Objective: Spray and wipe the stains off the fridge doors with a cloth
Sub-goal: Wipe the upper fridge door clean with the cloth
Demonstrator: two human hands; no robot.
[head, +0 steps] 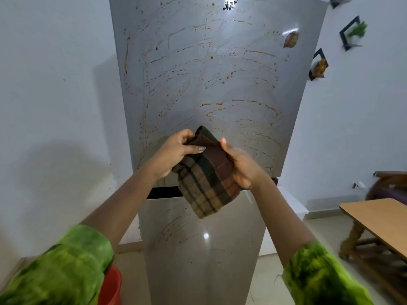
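Fridge (286, 119): tall and grey, right in front of the person. Both doors are closed, so I cannot see what is inside.
Top door (209, 73): covered all over with orange and brown stains (218, 103), in streaks and little dots.
Bottom door (198, 249): only a few faint streaks near its top, and shiny lower down.
Red bucket (113, 282): on the floor to the left of the fridge. The green sleeve (66, 267) partly hides it, so I cannot tell what is in it.
Cloth (207, 183): brown and checked, folded up. It is held up in the air in front of the fridge, over the dark gap between the two doors.
Left hand (174, 155): fingers curled round the top left edge of the cloth, thumb lying across it.
Right hand (242, 166): holding the right side of the cloth from behind, thumb sticking up.
Surface (378, 219): a light wooden top with carved legs, far off to the right.
Wall (55, 84): plain white on both sides of the fridge.
Frames (351, 34): small black diamond shapes high on the right wall, one with green leaves in it.
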